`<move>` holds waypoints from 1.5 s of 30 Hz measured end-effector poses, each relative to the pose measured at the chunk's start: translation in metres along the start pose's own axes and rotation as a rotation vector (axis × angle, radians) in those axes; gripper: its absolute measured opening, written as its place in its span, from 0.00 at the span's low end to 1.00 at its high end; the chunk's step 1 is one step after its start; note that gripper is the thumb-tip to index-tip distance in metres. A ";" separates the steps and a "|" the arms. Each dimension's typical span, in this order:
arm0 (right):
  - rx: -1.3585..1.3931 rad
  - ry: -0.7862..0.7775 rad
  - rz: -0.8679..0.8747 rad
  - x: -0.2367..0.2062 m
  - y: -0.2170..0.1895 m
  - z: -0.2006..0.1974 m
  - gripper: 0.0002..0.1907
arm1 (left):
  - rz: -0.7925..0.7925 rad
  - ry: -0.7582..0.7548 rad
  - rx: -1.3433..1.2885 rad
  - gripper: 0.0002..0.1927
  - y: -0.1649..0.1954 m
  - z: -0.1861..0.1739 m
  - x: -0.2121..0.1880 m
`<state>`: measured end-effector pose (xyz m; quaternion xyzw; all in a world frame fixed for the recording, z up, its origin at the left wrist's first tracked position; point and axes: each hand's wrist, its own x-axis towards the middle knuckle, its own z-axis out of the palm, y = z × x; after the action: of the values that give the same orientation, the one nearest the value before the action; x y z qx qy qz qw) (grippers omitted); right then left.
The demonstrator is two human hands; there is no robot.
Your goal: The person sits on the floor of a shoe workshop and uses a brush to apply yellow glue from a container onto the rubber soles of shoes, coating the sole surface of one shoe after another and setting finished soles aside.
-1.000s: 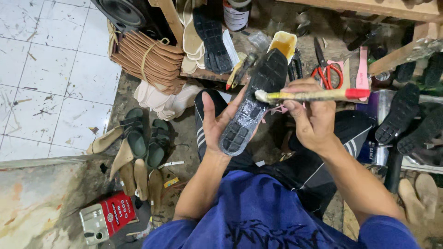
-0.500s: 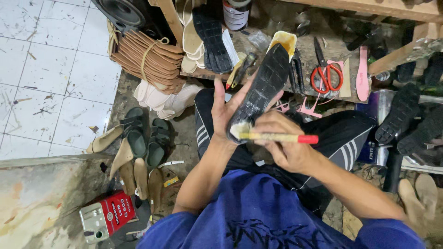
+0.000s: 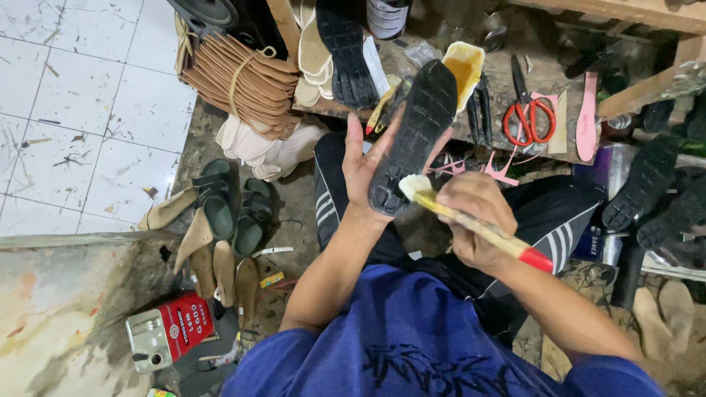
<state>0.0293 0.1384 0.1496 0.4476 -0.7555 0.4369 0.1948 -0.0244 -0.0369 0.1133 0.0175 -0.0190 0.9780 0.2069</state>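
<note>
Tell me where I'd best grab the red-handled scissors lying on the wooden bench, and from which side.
Probably by the looped handles of the red-handled scissors, coming from the near edge of the wooden bench. The loops point toward the person while the dark blades point away. They lie flat and uncovered, clear of the black rubber sole in the left hand.

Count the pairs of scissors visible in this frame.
1. The red-handled scissors lie on the wooden bench beyond the black sole, right of the yellow glue tub. Others may be hidden among the clutter.
</note>
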 end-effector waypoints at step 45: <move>0.620 1.506 0.876 -0.292 0.013 -0.129 0.11 | -0.172 -0.062 1.027 0.29 -0.177 -0.089 0.045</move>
<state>0.1587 0.3965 0.0128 -0.2482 -0.3804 0.8300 0.3237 0.0041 0.1470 0.0319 0.1470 0.4585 0.8399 0.2505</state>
